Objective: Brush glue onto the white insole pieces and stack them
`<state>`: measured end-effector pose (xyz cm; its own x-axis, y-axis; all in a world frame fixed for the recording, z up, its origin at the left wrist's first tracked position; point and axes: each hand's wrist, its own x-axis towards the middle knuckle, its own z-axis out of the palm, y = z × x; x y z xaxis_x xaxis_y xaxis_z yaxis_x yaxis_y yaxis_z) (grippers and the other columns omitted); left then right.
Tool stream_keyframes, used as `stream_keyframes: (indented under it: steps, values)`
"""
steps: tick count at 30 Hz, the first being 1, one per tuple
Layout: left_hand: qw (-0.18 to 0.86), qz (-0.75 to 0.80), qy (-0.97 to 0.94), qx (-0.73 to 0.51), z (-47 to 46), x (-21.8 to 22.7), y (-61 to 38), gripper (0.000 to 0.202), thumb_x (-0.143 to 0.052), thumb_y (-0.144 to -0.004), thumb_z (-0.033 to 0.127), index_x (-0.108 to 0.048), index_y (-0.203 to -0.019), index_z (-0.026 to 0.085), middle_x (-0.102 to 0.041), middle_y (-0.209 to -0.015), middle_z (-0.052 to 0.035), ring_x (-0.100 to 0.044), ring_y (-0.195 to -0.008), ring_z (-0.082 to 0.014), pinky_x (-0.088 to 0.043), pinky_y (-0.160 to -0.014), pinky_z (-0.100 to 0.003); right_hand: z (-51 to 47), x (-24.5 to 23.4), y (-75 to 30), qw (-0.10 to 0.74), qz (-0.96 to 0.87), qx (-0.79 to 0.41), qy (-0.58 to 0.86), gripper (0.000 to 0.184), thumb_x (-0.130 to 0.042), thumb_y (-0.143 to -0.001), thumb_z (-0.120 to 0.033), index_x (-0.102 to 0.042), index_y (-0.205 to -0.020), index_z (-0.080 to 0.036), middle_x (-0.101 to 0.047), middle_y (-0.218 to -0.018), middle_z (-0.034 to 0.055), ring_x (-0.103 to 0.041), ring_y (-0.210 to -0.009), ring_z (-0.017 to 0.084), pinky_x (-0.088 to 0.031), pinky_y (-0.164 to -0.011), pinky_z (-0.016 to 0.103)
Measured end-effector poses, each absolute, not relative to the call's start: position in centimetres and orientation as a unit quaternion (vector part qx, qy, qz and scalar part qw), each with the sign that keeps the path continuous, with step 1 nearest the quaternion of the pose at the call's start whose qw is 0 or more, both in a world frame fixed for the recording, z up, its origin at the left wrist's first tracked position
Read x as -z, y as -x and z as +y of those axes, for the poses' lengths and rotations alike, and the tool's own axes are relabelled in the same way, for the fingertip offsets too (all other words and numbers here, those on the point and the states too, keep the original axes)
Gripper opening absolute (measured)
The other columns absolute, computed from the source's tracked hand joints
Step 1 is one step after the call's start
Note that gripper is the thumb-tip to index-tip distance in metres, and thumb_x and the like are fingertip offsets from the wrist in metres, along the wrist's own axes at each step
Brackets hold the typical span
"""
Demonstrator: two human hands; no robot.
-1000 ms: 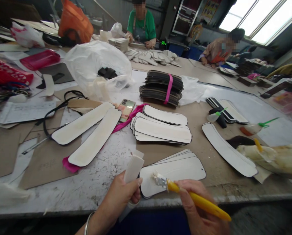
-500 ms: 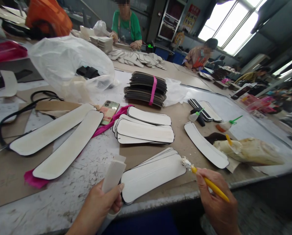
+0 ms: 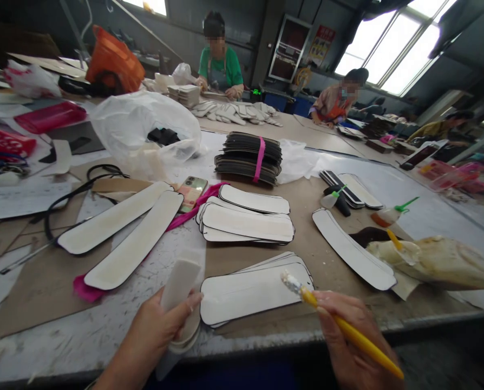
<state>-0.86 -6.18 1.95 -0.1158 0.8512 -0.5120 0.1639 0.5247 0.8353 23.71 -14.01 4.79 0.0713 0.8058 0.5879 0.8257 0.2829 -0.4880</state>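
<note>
My left hand (image 3: 156, 327) is closed around a thin stack of white foam strips (image 3: 180, 287), held upright at the table's front edge. My right hand (image 3: 350, 341) grips a yellow-handled glue brush (image 3: 339, 325); its gluey bristle tip rests over the right end of the top white black-edged piece (image 3: 250, 292) of a small pile in front of me. Two long glued pieces (image 3: 124, 238) lie to the left on pink strips.
A second pile of white pieces (image 3: 246, 216), a banded black stack (image 3: 248, 154), a phone (image 3: 191, 192), glue bottles (image 3: 388, 216), a gluey bag (image 3: 432, 262) and a large plastic bag (image 3: 144, 127) lie on the table. Other people work at the far tables.
The view swung back left. My right hand brought the brush tip from beyond the pile's right end onto the top piece. My left hand stays closed on the foam strips.
</note>
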Motion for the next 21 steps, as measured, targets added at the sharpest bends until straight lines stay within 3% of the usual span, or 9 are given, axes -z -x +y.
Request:
stream_keyframes:
  steps: [8, 13, 18, 21]
  values:
    - [0.555, 0.679, -0.393, -0.277, -7.2, -1.9, 0.3, 0.030, -0.062, -0.056, 0.043, -0.054, -0.065, 0.015, -0.043, -0.034, 0.0073, -0.036, -0.034, -0.0083, -0.028, -0.039, -0.020, -14.1, -2.4, -25.9, 0.384, -0.710, 0.075, 0.586, 0.017, -0.055, -0.080, -0.010, -0.060, -0.095, -0.018, -0.061, -0.088, 0.0064, -0.059, -0.084, 0.017, -0.050, -0.077, 0.029]
    - [0.549, 0.681, -0.397, -0.277, -7.6, -1.0, -0.2, 0.028, -0.061, -0.055, 0.043, -0.050, -0.062, 0.017, -0.042, -0.034, 0.0078, -0.035, -0.033, -0.0082, -0.028, -0.038, -0.020, -14.5, -1.1, -21.4, 0.482, -0.663, -0.054, 0.570, 0.017, -0.053, -0.081, -0.010, -0.061, -0.092, -0.020, -0.062, -0.086, 0.0053, -0.060, -0.084, 0.017, -0.051, -0.075, 0.027]
    - [0.540, 0.678, -0.404, -0.291, -7.7, -1.4, 0.4, 0.027, -0.063, -0.058, 0.041, -0.053, -0.064, 0.017, -0.040, -0.034, 0.0078, -0.033, -0.035, -0.0089, -0.025, -0.038, -0.021, -14.1, -2.2, -19.3, 0.581, -0.520, -0.234, 0.581, 0.009, -0.052, -0.085, -0.023, -0.061, -0.084, -0.021, -0.061, -0.083, 0.0042, -0.061, -0.081, 0.018, -0.052, -0.070, 0.027]
    - [0.531, 0.673, -0.412, -0.309, -8.1, -3.4, 1.2, 0.029, -0.062, -0.063, 0.045, -0.052, -0.064, 0.018, -0.040, -0.039, 0.0073, -0.033, -0.040, -0.0089, -0.024, -0.040, -0.020, -13.8, -3.3, -21.1, 0.612, -0.496, -0.262, 0.558, 0.014, -0.048, -0.087, -0.027, -0.059, -0.083, -0.021, -0.060, -0.084, 0.0043, -0.061, -0.086, 0.019, -0.051, -0.079, 0.034]
